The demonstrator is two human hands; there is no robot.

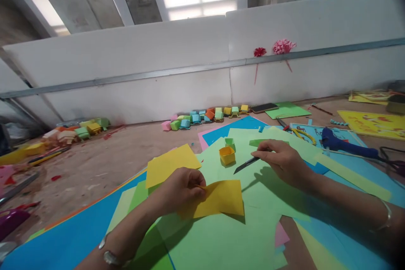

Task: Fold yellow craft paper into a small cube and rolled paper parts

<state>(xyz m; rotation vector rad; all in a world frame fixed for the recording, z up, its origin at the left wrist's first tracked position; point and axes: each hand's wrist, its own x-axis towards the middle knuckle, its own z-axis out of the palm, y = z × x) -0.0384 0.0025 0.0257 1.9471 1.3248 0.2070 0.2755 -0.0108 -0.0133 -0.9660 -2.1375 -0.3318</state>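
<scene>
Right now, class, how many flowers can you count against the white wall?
2. The smaller red flower is on the left, by the metal rail; the larger pink flower is just to its right. Neither appears hidden.

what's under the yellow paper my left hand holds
Light green paper shows past the right and near edges of the yellow paper in your left hand; anything directly beneath is covered.

Bent yellow paper [224,198], dark tool [245,166] (pointed)
</scene>
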